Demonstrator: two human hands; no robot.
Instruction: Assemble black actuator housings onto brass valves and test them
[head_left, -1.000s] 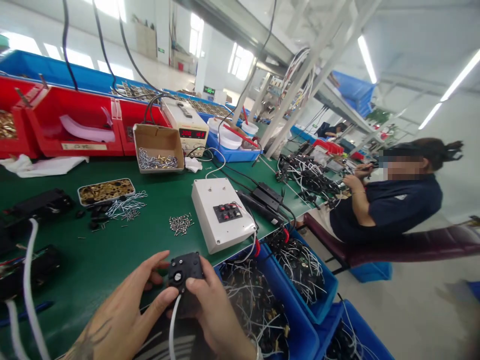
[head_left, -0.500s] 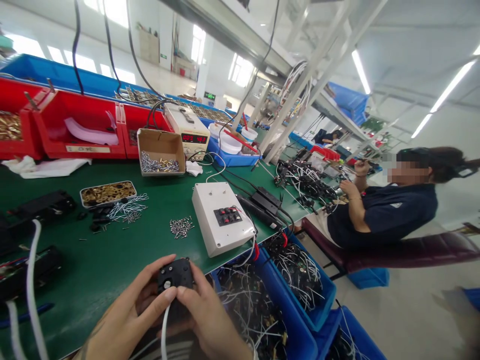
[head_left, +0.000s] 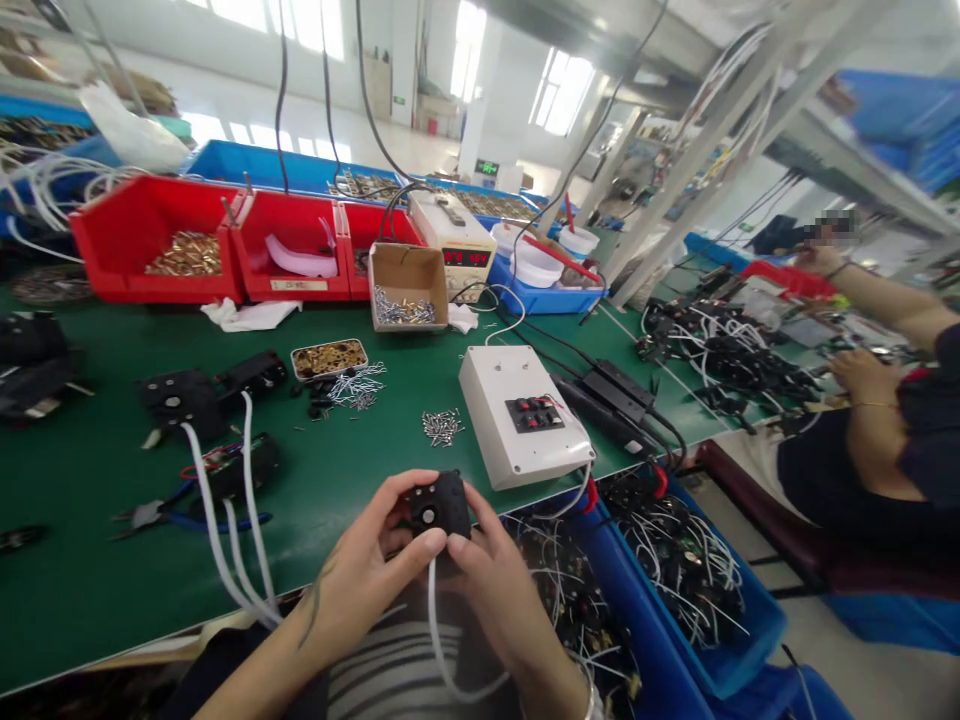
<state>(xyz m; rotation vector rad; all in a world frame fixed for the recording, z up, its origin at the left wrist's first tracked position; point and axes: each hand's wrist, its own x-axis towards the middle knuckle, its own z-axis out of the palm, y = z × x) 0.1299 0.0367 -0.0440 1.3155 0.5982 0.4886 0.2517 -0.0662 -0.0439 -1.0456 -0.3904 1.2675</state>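
Both hands grip one small black plastic housing (head_left: 448, 503) at the front edge of the green table. My left hand (head_left: 390, 545) closes round its left side, thumb at the lower edge. On the other side, my right hand (head_left: 499, 570) holds it with the thumb near the left one. A round silver part shows on its face, and a white cable (head_left: 433, 610) hangs down from its bottom. Beyond the hands lies a pile of small screws (head_left: 442, 428). To the right of the pile is a white box (head_left: 525, 415) with a black switch panel.
Similar black housings (head_left: 184, 400) with white cables and blue-handled pliers (head_left: 150, 514) lie to the left. Red bins (head_left: 157, 240), a cardboard box of metal parts (head_left: 409, 290) and a power supply (head_left: 457, 240) stand behind. Blue crates (head_left: 750, 650) hold cabled parts. A co-worker's arm (head_left: 892, 300) is at right.
The view has swung left, so the table's contents appear further right and more of its left side shows. Both hands still hold the black housing. The co-worker has shifted toward the right edge.
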